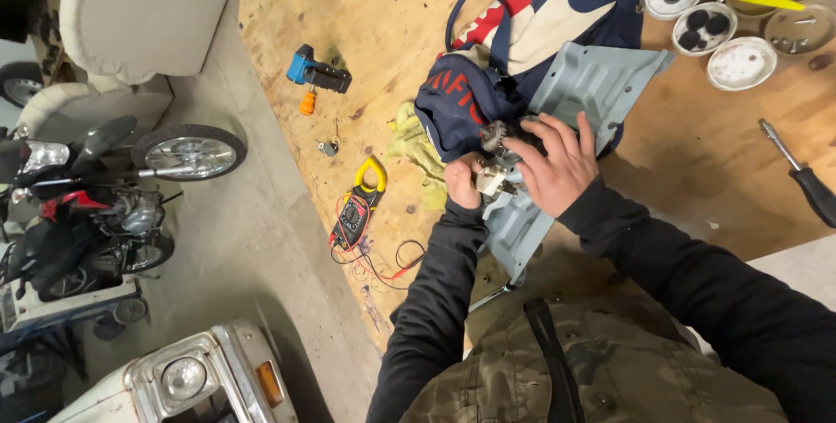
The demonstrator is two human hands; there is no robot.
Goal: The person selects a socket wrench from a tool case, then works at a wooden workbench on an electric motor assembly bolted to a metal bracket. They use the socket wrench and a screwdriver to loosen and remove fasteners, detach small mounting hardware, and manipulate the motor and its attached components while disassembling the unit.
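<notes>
gripping small motor part (493,162) w/ both hands: left hand (462,182) curled, right hand (554,162) over top.

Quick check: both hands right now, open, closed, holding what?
Left hand: closed around the small geared motor part.
Right hand: fingers spread, pressing on the same part over the grey metal panel; whether it grips cannot be told.

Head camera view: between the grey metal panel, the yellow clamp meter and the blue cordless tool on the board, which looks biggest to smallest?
1. Grey metal panel, clearly largest.
2. Yellow clamp meter and blue cordless tool look alike in size; no ranking.
</notes>
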